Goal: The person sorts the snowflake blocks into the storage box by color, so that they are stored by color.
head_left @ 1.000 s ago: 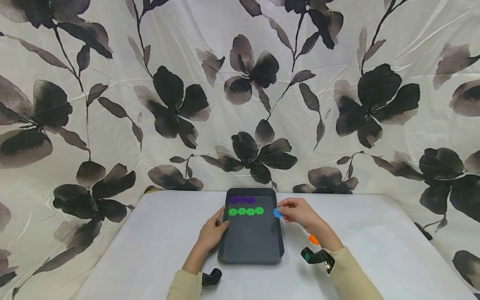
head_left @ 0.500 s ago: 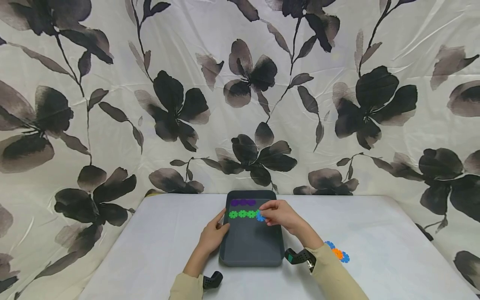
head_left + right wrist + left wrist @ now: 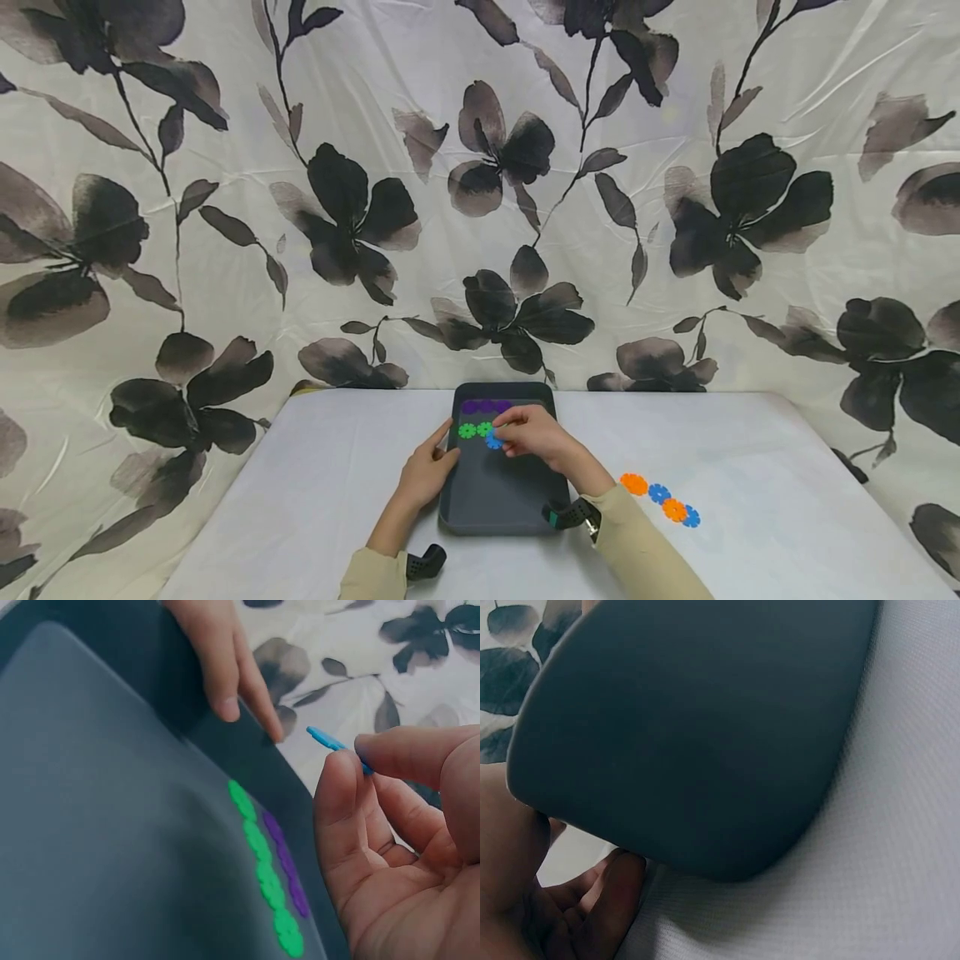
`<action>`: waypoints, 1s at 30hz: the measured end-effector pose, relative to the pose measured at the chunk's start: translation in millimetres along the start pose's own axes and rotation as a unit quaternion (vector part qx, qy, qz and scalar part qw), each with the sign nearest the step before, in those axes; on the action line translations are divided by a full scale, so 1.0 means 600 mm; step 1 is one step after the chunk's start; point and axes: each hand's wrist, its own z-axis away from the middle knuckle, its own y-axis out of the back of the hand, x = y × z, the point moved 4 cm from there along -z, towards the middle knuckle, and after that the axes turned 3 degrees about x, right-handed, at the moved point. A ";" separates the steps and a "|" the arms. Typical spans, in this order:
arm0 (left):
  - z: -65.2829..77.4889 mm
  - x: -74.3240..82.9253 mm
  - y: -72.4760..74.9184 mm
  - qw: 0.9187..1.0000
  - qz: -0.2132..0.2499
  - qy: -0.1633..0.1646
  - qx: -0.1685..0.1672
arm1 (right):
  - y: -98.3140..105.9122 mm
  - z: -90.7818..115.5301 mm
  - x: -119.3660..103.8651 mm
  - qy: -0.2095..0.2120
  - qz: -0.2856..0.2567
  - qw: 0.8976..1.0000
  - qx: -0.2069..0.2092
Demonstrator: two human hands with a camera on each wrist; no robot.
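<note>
My right hand pinches a blue snowflake-shaped disc between thumb and fingertips, over the upper part of a dark grey tray. In the right wrist view the blue disc appears edge-on, raised above the tray floor. A row of green discs lies in the tray beside a row of purple discs; in the head view my right hand hides part of the green row. My left hand grips the tray's left rim, thumb on the inner side and fingers along the outside.
On the white table, right of the tray, lie two orange discs, one nearer the tray, and two blue discs, one between the orange ones. A flower-patterned cloth hangs behind the table.
My right hand has carried the blue disc leftward from beyond the tray's right rim to over the green row. The discs on the table came into view. The left hand stays on the rim.
</note>
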 end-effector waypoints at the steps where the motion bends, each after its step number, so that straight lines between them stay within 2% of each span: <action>1: 0.000 -0.001 0.000 1.000 0.000 0.002 -0.001 | -0.002 -0.006 0.008 -0.003 -0.002 1.000 -0.001; 15: -0.003 -0.005 -0.001 1.000 -0.001 -0.003 -0.003 | -0.029 -0.027 0.026 -0.024 -0.014 1.000 -0.010; 30: -0.001 -0.003 0.000 0.999 -0.031 -0.008 0.014 | -0.054 -0.049 0.041 -0.033 -0.007 0.999 -0.024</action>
